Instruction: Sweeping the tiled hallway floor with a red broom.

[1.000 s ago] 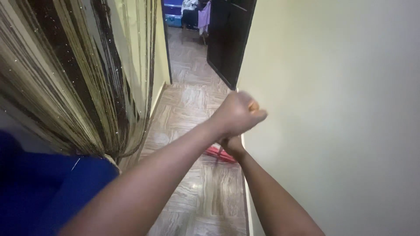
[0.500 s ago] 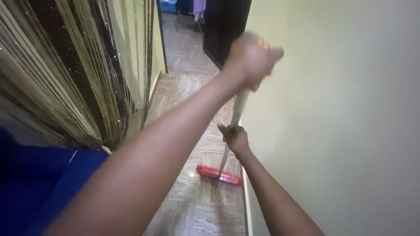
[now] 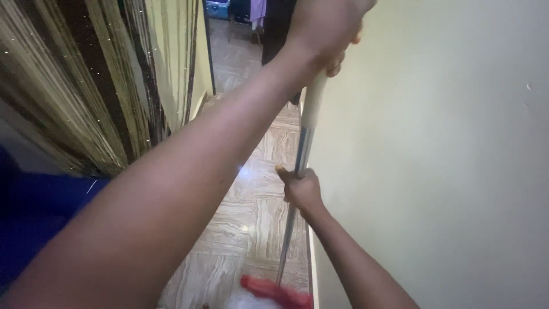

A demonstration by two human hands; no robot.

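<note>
The left hand (image 3: pixel 329 28) is clenched round the top of the mop handle (image 3: pixel 302 146), and the right hand (image 3: pixel 302 191) grips the metal shaft lower down. The red mop head (image 3: pixel 275 292) has slid back along the tiled floor (image 3: pixel 257 212), staying beside the cream wall (image 3: pixel 434 160) and now lying closer to the person: a pulling stroke, so floor farther along has been passed over.

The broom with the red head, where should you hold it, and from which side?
Hold the long pole, not the red head. The broom leans up from the floor close to the wall, so come from the open left side. The left hand wraps the top, the right hand the middle.
</note>
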